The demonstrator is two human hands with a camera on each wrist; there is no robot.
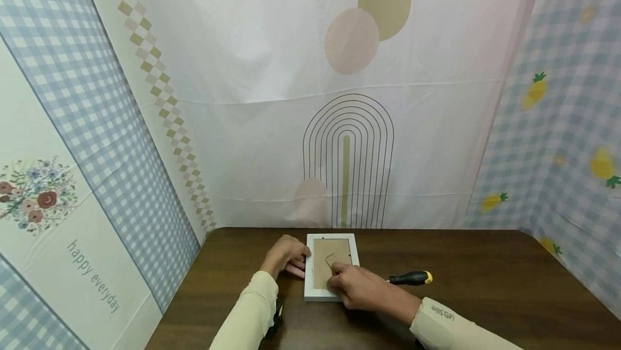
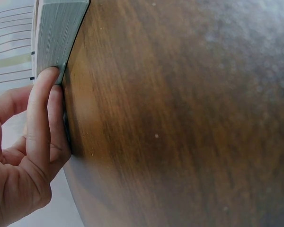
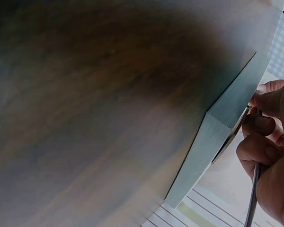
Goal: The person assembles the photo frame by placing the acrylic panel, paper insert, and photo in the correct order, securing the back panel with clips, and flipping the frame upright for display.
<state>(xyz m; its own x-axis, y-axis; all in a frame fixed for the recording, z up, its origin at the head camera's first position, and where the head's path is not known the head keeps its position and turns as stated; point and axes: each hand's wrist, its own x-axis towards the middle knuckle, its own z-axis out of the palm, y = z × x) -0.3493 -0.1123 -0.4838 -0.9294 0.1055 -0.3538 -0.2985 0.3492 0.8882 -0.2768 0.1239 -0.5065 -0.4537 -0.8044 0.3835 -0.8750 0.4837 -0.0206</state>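
A white picture frame [image 1: 331,297] lies on the brown table, its tan backing board [image 1: 322,280] facing up. My left hand [image 1: 287,255] holds the frame's left edge; in the left wrist view, bent fingers [image 2: 40,111] touch its side wall. Over the lower right of the backing is my right hand [image 1: 356,285], gripping a screwdriver by its metal shaft [image 3: 253,194]. The screwdriver's black and yellow handle [image 1: 409,278] sticks out to the right past the wrist. In the right wrist view, the fingertips stand at the backing's edge; the screwdriver tip is hidden among them.
The dark wooden table [image 1: 461,263] has rounded far corners. A white patterned cloth [image 1: 252,150] hangs behind its far edge, with checked cloth [image 1: 140,139] at the left and more at the right. Small black tabs sit along the backing's rim.
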